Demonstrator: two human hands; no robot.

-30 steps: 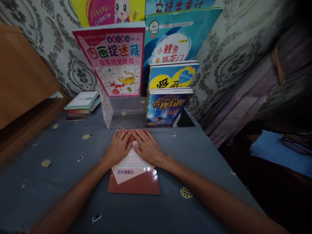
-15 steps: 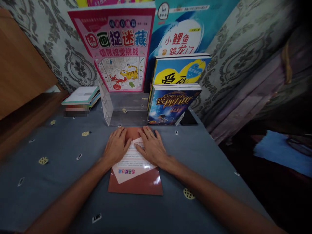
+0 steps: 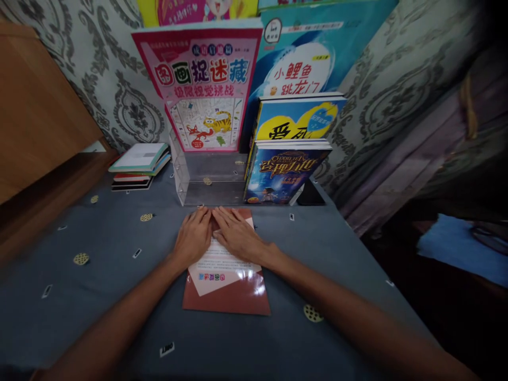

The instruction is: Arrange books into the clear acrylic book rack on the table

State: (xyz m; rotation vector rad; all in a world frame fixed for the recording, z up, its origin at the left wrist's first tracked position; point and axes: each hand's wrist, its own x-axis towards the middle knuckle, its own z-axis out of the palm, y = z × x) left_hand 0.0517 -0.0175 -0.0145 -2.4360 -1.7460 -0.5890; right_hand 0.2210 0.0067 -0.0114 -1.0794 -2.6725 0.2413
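A glossy reddish-brown book lies flat on the table, with a pale printed panel that reads upside down to me. My left hand rests on its upper left part, fingers stretched forward. Flat on the upper middle lies my right hand, its fingers extended and its fingertips close beside my left hand. Neither hand grips anything. Just beyond my fingertips stands a clear acrylic stepped rack. It holds a pink picture-puzzle book, a dark blue book and a blue-and-yellow book.
Behind these stand a large teal book and a yellow-and-magenta book. A stack of books lies at the left rear, near a wooden panel. A dark flat object sits right of the rack. The grey-blue tablecloth ends at the right edge.
My right hand has slid left across the book toward my left hand, uncovering the upper right corner. The camera view has shifted slightly. The rack and its books stand as before.
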